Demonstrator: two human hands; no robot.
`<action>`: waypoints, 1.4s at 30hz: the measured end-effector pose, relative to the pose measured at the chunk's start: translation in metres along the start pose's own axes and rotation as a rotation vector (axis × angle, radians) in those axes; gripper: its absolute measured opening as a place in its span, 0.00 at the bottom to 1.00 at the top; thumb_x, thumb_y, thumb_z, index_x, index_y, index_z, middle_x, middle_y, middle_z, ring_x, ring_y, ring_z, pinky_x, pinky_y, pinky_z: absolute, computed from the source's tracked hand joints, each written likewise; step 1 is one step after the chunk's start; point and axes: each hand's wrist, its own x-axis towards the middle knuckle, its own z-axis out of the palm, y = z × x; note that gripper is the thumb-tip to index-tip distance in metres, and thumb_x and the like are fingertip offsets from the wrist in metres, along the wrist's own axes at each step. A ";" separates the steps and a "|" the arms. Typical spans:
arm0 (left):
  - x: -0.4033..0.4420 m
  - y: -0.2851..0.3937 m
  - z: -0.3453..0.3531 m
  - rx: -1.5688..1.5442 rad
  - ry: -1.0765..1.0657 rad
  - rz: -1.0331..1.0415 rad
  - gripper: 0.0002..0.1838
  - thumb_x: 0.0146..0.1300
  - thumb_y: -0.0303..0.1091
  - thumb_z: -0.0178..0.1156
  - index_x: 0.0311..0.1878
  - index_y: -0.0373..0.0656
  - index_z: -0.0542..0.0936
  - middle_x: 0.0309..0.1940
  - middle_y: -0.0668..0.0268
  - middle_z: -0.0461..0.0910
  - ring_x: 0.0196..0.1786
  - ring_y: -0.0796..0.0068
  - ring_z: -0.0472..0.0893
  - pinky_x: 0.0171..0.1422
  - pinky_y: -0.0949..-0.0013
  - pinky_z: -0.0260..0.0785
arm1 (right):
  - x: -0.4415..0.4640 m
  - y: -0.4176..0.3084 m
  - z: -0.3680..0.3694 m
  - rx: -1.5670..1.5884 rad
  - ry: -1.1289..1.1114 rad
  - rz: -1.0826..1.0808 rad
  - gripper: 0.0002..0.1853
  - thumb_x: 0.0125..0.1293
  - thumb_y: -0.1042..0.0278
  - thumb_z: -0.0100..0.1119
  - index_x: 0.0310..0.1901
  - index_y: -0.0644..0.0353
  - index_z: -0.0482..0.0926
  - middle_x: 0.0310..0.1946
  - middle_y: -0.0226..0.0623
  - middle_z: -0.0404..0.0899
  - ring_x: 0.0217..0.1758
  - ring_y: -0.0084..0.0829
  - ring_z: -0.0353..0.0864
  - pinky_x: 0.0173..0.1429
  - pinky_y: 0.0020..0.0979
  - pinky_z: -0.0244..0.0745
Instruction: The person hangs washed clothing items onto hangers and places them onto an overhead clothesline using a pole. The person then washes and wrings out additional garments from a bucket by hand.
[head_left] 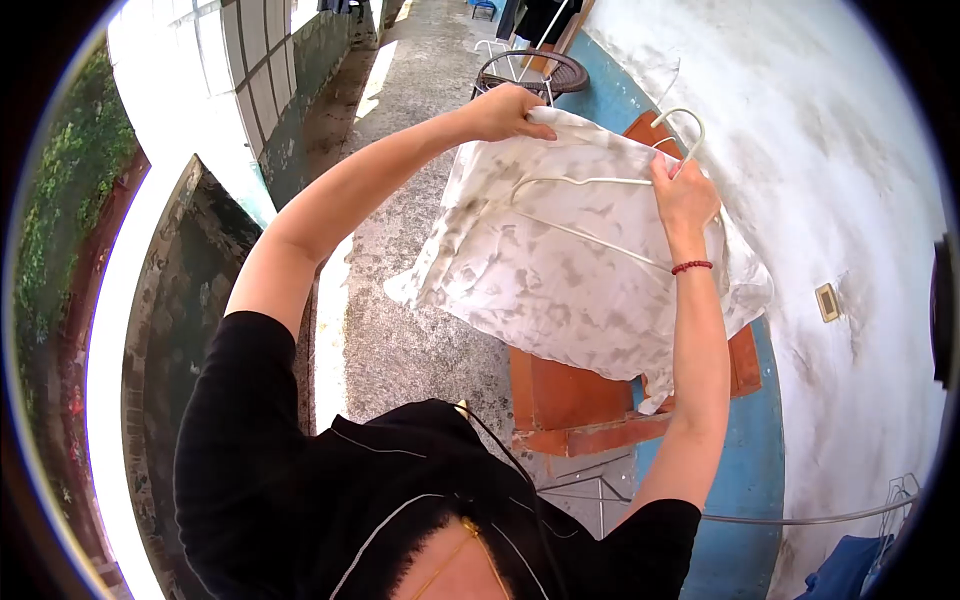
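Observation:
A white cloth garment (560,255) with grey-brown blotches hangs spread out in front of me; its exact kind is hard to tell. My left hand (508,113) pinches its upper edge at the top left. With my right hand (686,195), I grip a white clothes hanger (600,181) just below its hook. The hanger's body lies across the near face of the cloth, and the hook sticks up above my right fingers. Whether the right fingers also hold some cloth is hidden.
An orange-brown wooden piece (575,395) stands behind the cloth, against the blue-and-white wall (840,180). Farther along the walkway (420,130) is a dark round woven chair (560,72). A metal rail (800,520) and blue cloth (848,567) are at lower right.

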 end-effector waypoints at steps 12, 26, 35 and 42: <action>0.033 -0.007 -0.001 -0.313 0.261 -0.449 0.17 0.62 0.42 0.50 0.39 0.36 0.78 0.16 0.69 0.70 0.15 0.80 0.70 0.17 0.75 0.63 | 0.033 -0.039 0.141 0.225 -0.103 0.091 0.20 0.53 0.48 0.54 0.20 0.59 0.74 0.16 0.45 0.76 0.21 0.45 0.77 0.27 0.43 0.69; 0.004 -0.088 0.063 0.612 0.327 -0.255 0.16 0.57 0.45 0.53 0.40 0.41 0.75 0.37 0.61 0.75 0.46 0.62 0.71 0.49 0.60 0.62 | 0.046 -0.081 0.221 0.787 -0.012 0.088 0.18 0.52 0.52 0.60 0.17 0.58 0.72 0.12 0.40 0.72 0.16 0.42 0.74 0.22 0.40 0.66; 0.032 -0.177 0.047 0.362 0.311 -0.228 0.09 0.52 0.31 0.53 0.21 0.39 0.67 0.18 0.55 0.67 0.26 0.52 0.70 0.28 0.59 0.59 | 0.121 -0.032 0.289 1.832 -0.813 0.306 0.12 0.58 0.73 0.46 0.43 0.64 0.74 0.38 0.35 0.78 0.33 0.25 0.79 0.32 0.21 0.71; 0.043 -0.248 0.024 0.344 0.207 -0.170 0.09 0.53 0.31 0.54 0.22 0.39 0.68 0.19 0.57 0.70 0.27 0.56 0.72 0.29 0.59 0.63 | 0.113 -0.105 0.431 1.156 -1.353 0.245 0.16 0.60 0.58 0.53 0.43 0.61 0.78 0.40 0.36 0.76 0.48 0.24 0.70 0.56 0.23 0.59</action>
